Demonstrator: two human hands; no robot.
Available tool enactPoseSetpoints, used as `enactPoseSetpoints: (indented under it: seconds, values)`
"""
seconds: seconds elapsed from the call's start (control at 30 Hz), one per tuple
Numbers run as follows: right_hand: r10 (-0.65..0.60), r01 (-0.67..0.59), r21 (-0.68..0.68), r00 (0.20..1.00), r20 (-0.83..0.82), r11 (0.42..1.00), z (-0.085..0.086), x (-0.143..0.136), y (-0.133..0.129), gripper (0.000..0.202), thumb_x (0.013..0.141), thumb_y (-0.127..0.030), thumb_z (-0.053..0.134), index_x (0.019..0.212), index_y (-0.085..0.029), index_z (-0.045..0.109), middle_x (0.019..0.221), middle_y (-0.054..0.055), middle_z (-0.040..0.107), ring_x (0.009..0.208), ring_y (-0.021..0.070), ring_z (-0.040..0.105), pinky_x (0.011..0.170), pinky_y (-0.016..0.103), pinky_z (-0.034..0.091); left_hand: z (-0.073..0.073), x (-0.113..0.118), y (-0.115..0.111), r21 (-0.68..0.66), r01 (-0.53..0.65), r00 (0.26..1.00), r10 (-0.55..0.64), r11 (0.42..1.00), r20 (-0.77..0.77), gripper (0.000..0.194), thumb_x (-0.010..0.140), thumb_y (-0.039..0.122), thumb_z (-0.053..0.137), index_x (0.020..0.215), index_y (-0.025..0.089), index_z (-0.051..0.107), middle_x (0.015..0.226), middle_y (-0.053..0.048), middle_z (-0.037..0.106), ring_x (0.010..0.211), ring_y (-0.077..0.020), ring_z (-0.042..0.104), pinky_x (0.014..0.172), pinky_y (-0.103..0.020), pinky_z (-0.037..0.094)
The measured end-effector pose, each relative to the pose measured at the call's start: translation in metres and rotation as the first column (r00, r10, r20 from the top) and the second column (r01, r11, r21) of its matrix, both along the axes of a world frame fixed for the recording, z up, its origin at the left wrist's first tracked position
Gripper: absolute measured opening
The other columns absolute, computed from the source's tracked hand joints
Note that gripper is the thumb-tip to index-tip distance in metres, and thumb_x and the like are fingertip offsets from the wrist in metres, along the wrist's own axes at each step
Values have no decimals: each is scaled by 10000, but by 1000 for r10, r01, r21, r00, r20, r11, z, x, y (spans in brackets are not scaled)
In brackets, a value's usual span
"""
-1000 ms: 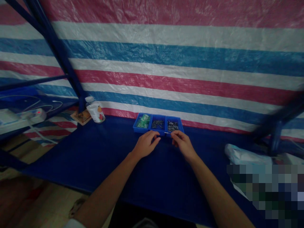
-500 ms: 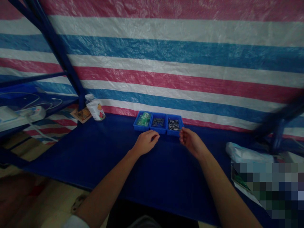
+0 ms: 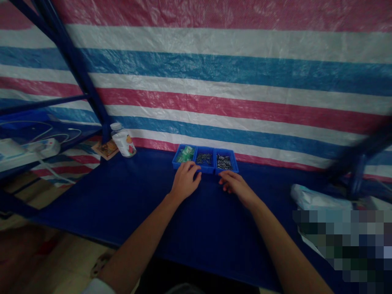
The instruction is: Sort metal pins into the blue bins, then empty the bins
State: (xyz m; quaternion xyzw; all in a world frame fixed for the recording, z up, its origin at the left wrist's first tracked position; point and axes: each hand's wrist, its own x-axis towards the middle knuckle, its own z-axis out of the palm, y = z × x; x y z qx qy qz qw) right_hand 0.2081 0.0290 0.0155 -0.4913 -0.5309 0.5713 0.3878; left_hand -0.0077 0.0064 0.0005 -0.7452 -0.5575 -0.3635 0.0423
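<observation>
Three small blue bins stand side by side at the back of the blue table. The left bin [image 3: 175, 165] holds green and clear packets, while the middle bin [image 3: 208, 169] and the right bin [image 3: 226, 171] hold dark metal screws or pins. My left hand [image 3: 186, 179] is at the front of the left and middle bins, fingers apart, with nothing seen in it. Just in front of the right bin is my right hand [image 3: 234, 185], its fingers loosely curled and partly apart, with nothing visible between them.
A white-labelled bottle [image 3: 125, 143] and a brown card [image 3: 105, 149] are at the back left. A power strip [image 3: 45, 149] with cables lies on the left shelf. A plastic package [image 3: 320, 198] sits at the right. Blue frame posts flank the striped sheet.
My left hand has opened and moved slightly left and up to the left bin's front. My right hand has moved left and slightly down, in front of the right bin.
</observation>
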Motion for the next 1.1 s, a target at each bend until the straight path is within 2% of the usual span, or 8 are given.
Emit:
enactPoseSetpoints:
  seconds: [0.1, 0.17, 0.33, 0.47, 0.7, 0.83, 0.97, 1.1]
  values:
    - [29, -29, 24, 999, 23, 999, -4, -1, 0, 186, 749, -391, 699, 795, -212, 680, 668, -11, 657, 474, 88, 519, 418, 206, 320, -3, -2, 4, 83, -183, 975, 192, 980, -108, 329, 866, 293, 621, 1193, 262, 650, 1373, -136, 500, 1236, -365, 439, 951, -520, 426]
    - [35, -36, 36, 999, 39, 999, -5, -1, 0, 182, 757, -390, 695, 787, -211, 677, 675, -11, 656, 484, 87, 518, 426, 205, 324, -4, -3, 7, 65, -195, 964, 203, 979, -174, 367, 849, 313, 659, 1215, 306, 641, 1451, -124, 444, 1284, -397, 386, 951, -567, 397]
    - [52, -56, 48, 995, 84, 997, -4, -2, -1, 194, 777, -397, 675, 802, -205, 668, 695, -7, 652, 506, 88, 523, 448, 208, 339, -5, 0, 15, 34, -124, 963, 129, 992, -236, 222, 862, 246, 656, 1080, 283, 680, 1337, -91, 575, 1305, -368, 382, 1007, -597, 307]
    - [55, -58, 33, 994, 96, 998, -5, -1, 0, 209, 779, -403, 668, 831, -201, 660, 687, -7, 648, 496, 89, 520, 441, 208, 329, -1, 2, 9, 38, -83, 971, 89, 996, -222, 139, 884, 233, 628, 1001, 276, 691, 1211, -72, 650, 1271, -348, 426, 1002, -577, 290]
    - [32, -32, 99, 999, 7, 995, -2, -1, 1, 371, 748, -562, 674, 780, -201, 595, 664, -20, 609, 502, 99, 551, 440, 215, 363, 8, 2, -8, 183, -49, 980, 83, 982, -181, 132, 916, 270, 606, 1015, 258, 691, 1166, -72, 678, 1181, -301, 515, 977, -520, 294]
    - [-72, 85, 120, 992, -105, 989, 3, -2, -1, 509, 709, -642, 680, 1003, -242, 568, 759, -23, 638, 537, 132, 606, 465, 241, 424, 11, 4, -11, 344, 34, 984, 29, 938, -174, 86, 894, 219, 640, 960, 232, 693, 1095, -48, 700, 1108, -249, 580, 969, -470, 310]
    - [-94, 122, 96, 962, -257, 988, 7, -2, -3, 645, 727, -620, 687, 1266, -329, 484, 1032, 16, 680, 782, 205, 691, 588, 310, 537, 14, 10, -14, 434, 134, 981, -58, 891, -185, 92, 888, 183, 638, 957, 220, 688, 1079, -36, 709, 1078, -218, 616, 976, -445, 322]
    - [-97, 133, 54, 894, -439, 990, 11, -2, -6, 692, 737, -541, 724, 1340, -359, 437, 1159, 18, 687, 962, 242, 684, 722, 364, 569, 16, 19, -19, 463, 242, 963, -153, 853, -222, 95, 904, 166, 610, 934, 220, 682, 1078, -24, 713, 1067, -197, 630, 973, -428, 343]
